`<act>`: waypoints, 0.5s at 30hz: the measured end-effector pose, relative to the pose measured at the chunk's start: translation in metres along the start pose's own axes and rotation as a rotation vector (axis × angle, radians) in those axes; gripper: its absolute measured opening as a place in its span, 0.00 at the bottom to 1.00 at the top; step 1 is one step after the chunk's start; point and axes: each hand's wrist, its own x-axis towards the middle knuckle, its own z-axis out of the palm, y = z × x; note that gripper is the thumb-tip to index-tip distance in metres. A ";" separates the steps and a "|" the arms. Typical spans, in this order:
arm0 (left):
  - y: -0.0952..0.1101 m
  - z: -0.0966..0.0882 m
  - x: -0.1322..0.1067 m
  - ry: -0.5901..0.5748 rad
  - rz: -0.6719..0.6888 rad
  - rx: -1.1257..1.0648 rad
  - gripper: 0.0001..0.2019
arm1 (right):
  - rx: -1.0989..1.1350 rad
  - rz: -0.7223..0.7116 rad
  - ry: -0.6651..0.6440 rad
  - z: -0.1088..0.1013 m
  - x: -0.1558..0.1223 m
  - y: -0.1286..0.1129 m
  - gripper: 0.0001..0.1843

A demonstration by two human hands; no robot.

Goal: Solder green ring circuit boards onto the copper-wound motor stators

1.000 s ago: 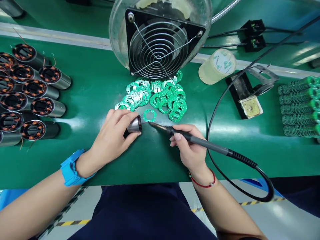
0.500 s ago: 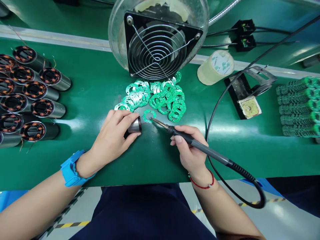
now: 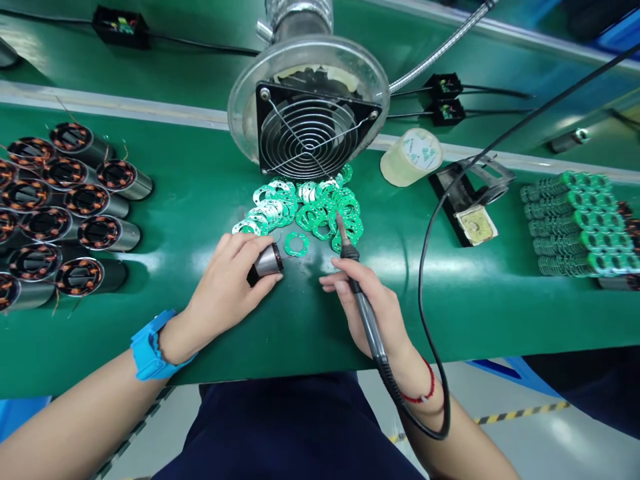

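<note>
My left hand (image 3: 230,283) is closed around a metal motor stator (image 3: 269,261) that lies on its side on the green bench, its copper-wound end facing right. Just beyond that end a single ring-shaped green circuit board (image 3: 297,244) lies flat, apart from the pile. My right hand (image 3: 373,300) grips a soldering iron (image 3: 367,317) like a pen, its tip pointing away from me at the right part of a pile of green ring boards (image 3: 327,210). Whether the tip touches a board I cannot tell.
A fume extractor fan (image 3: 307,133) hangs over the pile. Several wound stators (image 3: 83,200) stand at left. To the right are a roll of tape (image 3: 413,158), an iron stand with sponge (image 3: 475,225) and stacked ring boards (image 3: 575,223). The iron's black cable (image 3: 425,267) loops beside my right hand.
The iron's tip has swung away from the single ring board and now points up toward the pile. My left hand keeps its hold on the stator. The camera view has shifted.
</note>
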 end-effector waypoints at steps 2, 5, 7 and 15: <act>0.001 -0.001 -0.002 0.006 0.002 -0.014 0.15 | -0.021 -0.028 0.018 0.002 0.001 -0.001 0.16; 0.001 -0.001 -0.006 -0.009 0.018 -0.010 0.15 | -0.064 -0.095 0.093 0.005 0.000 -0.001 0.12; 0.000 -0.001 -0.007 -0.020 0.025 0.003 0.14 | -0.063 -0.120 0.123 0.006 -0.002 -0.001 0.10; -0.003 0.001 -0.006 0.027 0.086 0.043 0.15 | -0.049 -0.110 0.150 0.009 -0.005 0.006 0.07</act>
